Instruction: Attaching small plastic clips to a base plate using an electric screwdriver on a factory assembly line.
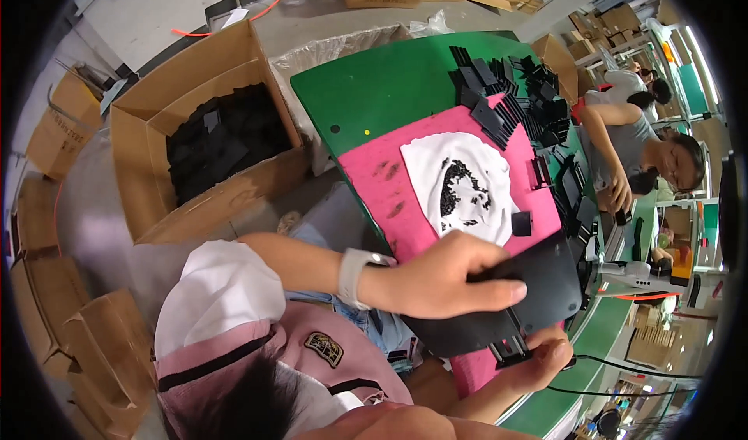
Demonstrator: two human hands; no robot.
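In my left hand (448, 276), which wears a light wristband, is a flat black plastic panel (545, 276); the thumb presses on its top. Slotted black bars (510, 348) show at the panel's near edge. Beside them my right hand (545, 358) is closed, with its fingers curled; a dark end and a cable show by the fingertips, but what they hold is mostly hidden. Just past the panel, a white cloth (417, 167) with black crumbs on it lies on a pink mat (374, 175). A small black piece (522, 223) sits at the cloth's edge.
Loose black plastic parts (522, 97) heap along the far right of the green table (351, 82). At left stands an open cardboard box (132, 175) of black pieces. A co-worker (623, 144) sits across at right. Black cables (639, 370) run off to the right.
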